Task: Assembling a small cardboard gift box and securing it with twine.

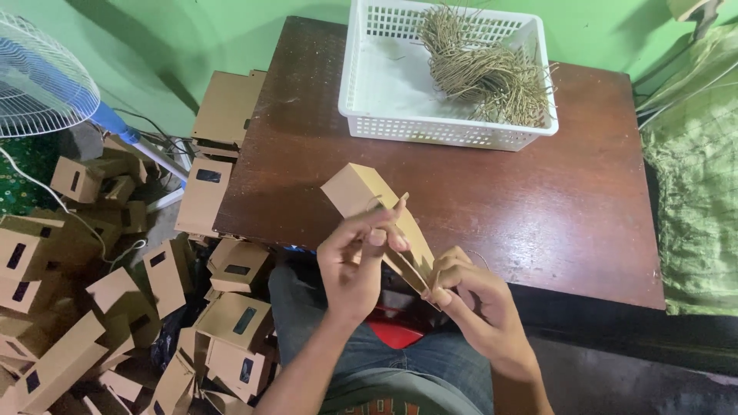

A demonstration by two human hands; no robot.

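A small brown paper bag [358, 190] is held over the near edge of a dark wooden table [538, 200]. My left hand [352, 265] pinches the bag's upper rim, fingers on a thin twine handle there. My right hand [478, 303] grips the bag's lower end from beneath. The bag lies tilted, its base pointing away to the upper left. A white plastic basket [369, 84] at the table's far side contains a bundle of tan twine pieces [484, 73].
Several finished brown paper bags with dark windows [115, 292] lie heaped on the floor at left. A white fan [38, 77] stands at the far left. Green cloth [692, 192] covers something at right. My knees in jeans [400, 361] are below.
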